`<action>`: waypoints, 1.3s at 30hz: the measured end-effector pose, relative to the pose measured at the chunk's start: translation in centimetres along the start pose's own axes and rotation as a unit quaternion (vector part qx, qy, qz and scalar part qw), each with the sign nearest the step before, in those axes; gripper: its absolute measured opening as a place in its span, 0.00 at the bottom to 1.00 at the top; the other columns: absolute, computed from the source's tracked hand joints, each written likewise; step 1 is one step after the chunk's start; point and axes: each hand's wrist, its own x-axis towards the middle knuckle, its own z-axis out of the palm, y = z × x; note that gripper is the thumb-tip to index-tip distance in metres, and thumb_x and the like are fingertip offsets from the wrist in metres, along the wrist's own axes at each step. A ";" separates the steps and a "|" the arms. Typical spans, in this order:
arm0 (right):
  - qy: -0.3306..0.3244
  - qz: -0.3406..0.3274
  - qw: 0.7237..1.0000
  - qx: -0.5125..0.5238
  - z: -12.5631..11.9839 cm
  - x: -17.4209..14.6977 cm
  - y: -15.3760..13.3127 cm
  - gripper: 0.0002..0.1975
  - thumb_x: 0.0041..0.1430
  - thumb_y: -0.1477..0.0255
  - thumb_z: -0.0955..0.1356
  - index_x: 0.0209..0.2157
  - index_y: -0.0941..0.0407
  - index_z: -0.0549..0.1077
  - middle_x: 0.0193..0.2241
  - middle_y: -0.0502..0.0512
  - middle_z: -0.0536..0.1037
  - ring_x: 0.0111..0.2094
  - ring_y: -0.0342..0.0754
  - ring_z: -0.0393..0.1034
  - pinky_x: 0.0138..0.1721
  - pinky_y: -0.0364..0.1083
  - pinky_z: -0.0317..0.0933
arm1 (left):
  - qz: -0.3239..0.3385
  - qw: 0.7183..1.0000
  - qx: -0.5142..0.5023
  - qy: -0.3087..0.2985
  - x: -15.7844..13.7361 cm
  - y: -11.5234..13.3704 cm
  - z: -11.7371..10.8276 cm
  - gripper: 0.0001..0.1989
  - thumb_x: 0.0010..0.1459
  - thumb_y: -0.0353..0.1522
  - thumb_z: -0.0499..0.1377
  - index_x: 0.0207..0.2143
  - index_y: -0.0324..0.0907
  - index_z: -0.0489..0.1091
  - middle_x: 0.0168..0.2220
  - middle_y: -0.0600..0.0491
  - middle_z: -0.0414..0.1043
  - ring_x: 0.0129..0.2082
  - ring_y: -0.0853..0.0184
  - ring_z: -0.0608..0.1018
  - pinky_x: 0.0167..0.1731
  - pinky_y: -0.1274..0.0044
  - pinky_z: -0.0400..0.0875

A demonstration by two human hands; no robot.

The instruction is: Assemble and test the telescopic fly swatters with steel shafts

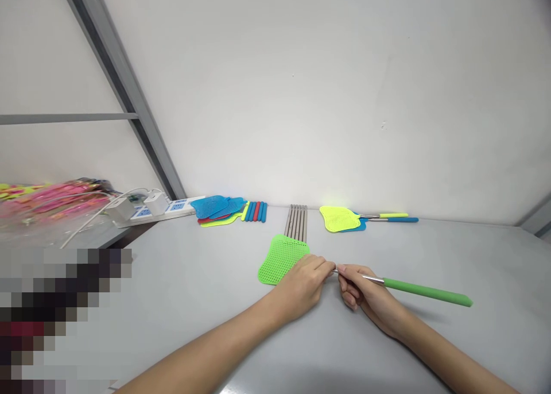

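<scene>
A green fly swatter (282, 260) is held between both hands above the grey table. My left hand (305, 285) is closed around the neck just behind its mesh head, covering that joint. Close beside it, my right hand (365, 293) pinches the thin metal rod, with the green handle (428, 292) sticking out to the right. Directly behind the green head lie several metal rods (296, 221) side by side. Farther right, a yellow fly swatter (340, 219) rests partly over a blue fly swatter (402, 220).
At the back left are loose blue swatter heads (210, 206) over red and yellow ones, next to several coloured handles (257, 211). A power strip (178, 206) with white plugs and cables stands by plastic-wrapped pink items (64, 201). A white wall (327, 95) rises behind the table (181, 290).
</scene>
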 end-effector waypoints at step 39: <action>0.043 -0.012 0.998 -0.034 0.7 0.5 0.4 0.16 0.53 0.64 0.60 0.16 0.56 0.54 0.11 0.42 0.49 0.12 0.37 0.47 0.15 0.40 0.42 | 0.086 0.992 0.085 -0.035 1.5 -2.3 -0.7 0.07 0.53 0.23 0.45 0.28 0.40 0.60 0.27 0.53 0.63 0.29 0.70 0.65 0.31 0.79 0.57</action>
